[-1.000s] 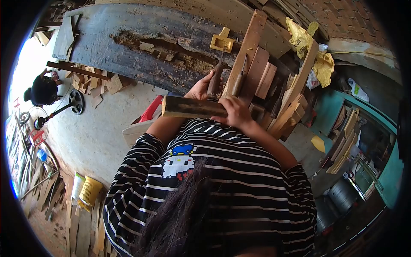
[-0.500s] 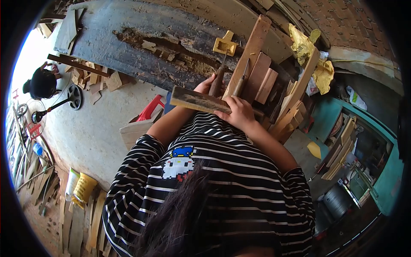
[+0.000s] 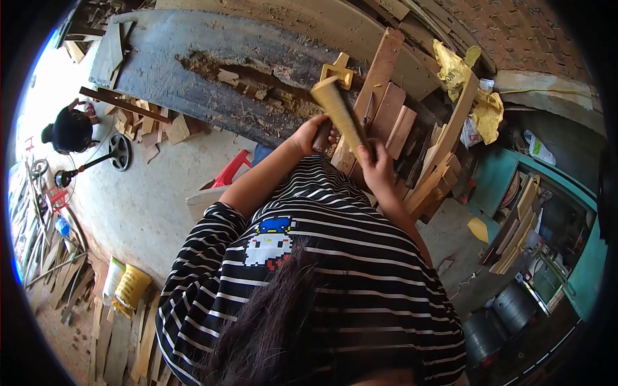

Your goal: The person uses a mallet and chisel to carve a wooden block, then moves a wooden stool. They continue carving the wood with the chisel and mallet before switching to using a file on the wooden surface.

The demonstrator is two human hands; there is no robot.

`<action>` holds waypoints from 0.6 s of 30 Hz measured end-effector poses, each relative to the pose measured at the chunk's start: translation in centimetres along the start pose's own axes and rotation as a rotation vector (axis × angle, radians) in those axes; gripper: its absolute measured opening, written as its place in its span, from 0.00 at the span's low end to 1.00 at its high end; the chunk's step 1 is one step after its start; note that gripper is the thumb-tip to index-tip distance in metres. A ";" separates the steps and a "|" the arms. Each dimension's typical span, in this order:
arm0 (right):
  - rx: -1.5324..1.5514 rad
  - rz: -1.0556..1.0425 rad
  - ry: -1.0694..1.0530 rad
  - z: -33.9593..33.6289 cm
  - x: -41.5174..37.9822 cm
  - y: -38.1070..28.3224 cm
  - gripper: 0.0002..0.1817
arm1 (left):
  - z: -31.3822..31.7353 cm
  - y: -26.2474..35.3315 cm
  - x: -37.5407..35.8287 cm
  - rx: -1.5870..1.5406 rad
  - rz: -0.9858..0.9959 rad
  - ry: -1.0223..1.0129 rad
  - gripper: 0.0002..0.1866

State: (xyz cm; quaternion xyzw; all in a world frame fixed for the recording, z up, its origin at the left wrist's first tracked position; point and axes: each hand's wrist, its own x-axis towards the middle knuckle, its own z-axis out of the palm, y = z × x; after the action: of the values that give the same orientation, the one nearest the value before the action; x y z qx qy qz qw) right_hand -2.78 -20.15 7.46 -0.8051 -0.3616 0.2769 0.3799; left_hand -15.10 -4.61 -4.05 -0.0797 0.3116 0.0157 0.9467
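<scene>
My left hand (image 3: pixel 310 137) is wrapped around the brown wooden handle of a chisel (image 3: pixel 322 136), held upright over the workbench. The chisel's blade is hidden behind a wooden block (image 3: pixel 339 114). My right hand (image 3: pixel 378 166) grips that block at its lower end, and it tilts up and to the left, slightly blurred. Just beyond the block lies a small yellow carved wooden piece (image 3: pixel 343 76), partly covered by it. A second slim tool (image 3: pixel 369 108) rests against the long reddish plank (image 3: pixel 384 56) to the right.
The dark worn bench (image 3: pixel 148 58) has a rough hollow full of chips. Wooden offcuts (image 3: pixel 396 112) and a yellow plastic bag (image 3: pixel 486 116) lie to the right. A red stool (image 3: pixel 232 168) is below the bench. Another person (image 3: pixel 69 130) is at far left, near a black wheel (image 3: pixel 120 152).
The wooden block has swung from lying nearly level to pointing up over the chisel. My right hand turned with it and shifted slightly right; my left hand keeps the chisel.
</scene>
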 end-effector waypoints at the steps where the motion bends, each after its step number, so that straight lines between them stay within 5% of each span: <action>1: 0.026 0.061 0.076 -0.3 -0.1 0.5 0.20 | 0.8 -0.2 -0.1 0.115 0.045 0.200 0.13; 5: 0.111 0.191 0.292 -1.3 -1.2 5.5 0.21 | 2.3 -0.4 -1.7 0.721 0.218 0.268 0.16; 9: 0.158 0.580 0.343 -2.5 -3.3 5.1 0.28 | 0.7 0.4 -3.0 1.391 0.411 0.364 0.27; 11: 0.253 0.680 0.407 -2.2 -3.5 4.2 0.29 | 0.7 1.4 -3.4 1.353 0.307 0.409 0.26; 14: 0.438 0.878 0.519 -1.4 -4.1 4.4 0.32 | -0.3 3.0 -2.6 1.506 0.412 0.579 0.22; 18: 0.566 0.906 0.408 3.5 -5.3 14.3 0.34 | 0.4 6.1 0.0 1.520 0.459 0.707 0.20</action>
State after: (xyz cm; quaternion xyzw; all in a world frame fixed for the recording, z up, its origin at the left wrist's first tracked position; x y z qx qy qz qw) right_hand -3.07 -29.34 -5.21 -0.7837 0.1888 0.3373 0.4863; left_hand -15.31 1.50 -4.59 0.6389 0.5219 -0.0317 0.5643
